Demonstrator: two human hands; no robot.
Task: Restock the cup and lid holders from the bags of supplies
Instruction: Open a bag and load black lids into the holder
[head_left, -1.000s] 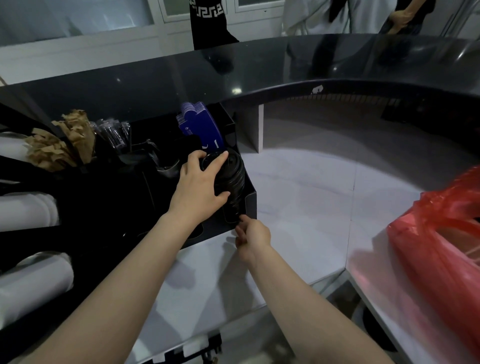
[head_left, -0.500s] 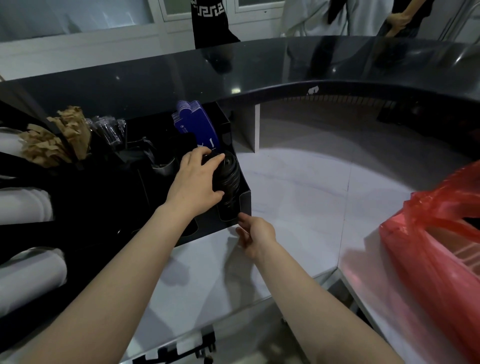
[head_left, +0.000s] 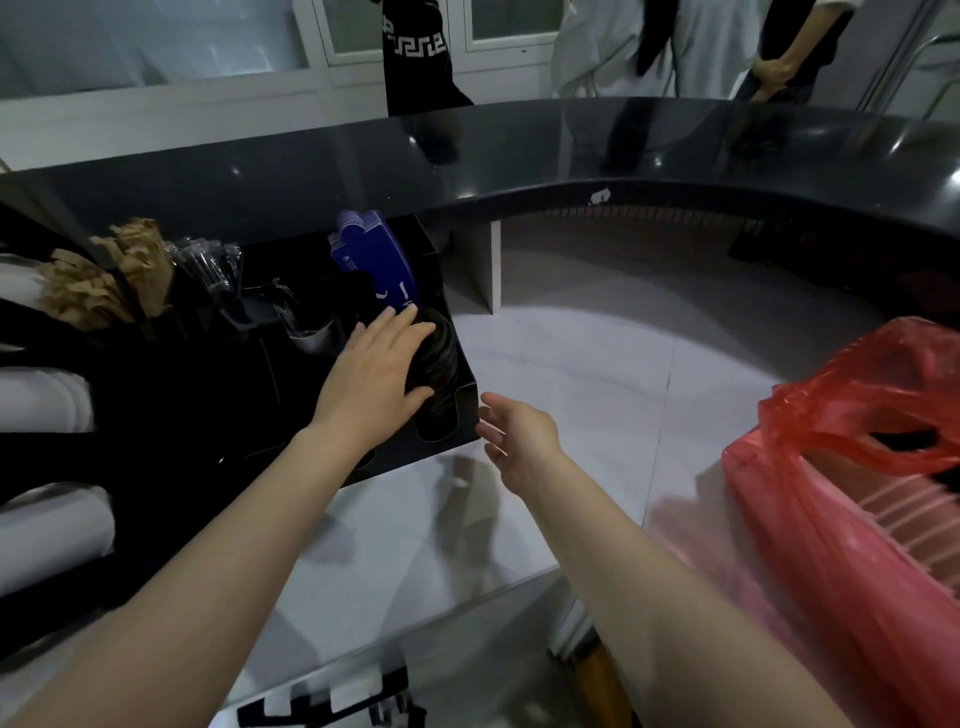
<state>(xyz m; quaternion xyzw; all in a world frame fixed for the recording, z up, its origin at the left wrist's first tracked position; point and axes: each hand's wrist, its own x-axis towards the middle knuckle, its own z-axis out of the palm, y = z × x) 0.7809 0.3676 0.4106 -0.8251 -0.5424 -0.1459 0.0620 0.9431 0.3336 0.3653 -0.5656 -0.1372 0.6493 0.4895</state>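
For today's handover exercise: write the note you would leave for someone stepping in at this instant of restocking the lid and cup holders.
Left hand: fingers straight, pressing on the stack of black lids in the right end slot of the black holder.
Right hand: open, holding nothing, just off the holder's front corner.
Red bag: on the white counter to the right, open, a ribbed stack showing inside.
Done: black lids are in their slot.
Left: seat them fully, then probably fetch more from the bag.

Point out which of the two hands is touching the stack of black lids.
The left hand: its straight fingers lie across the stack of black lids in the holder. The right hand hangs open above the counter, touching nothing.
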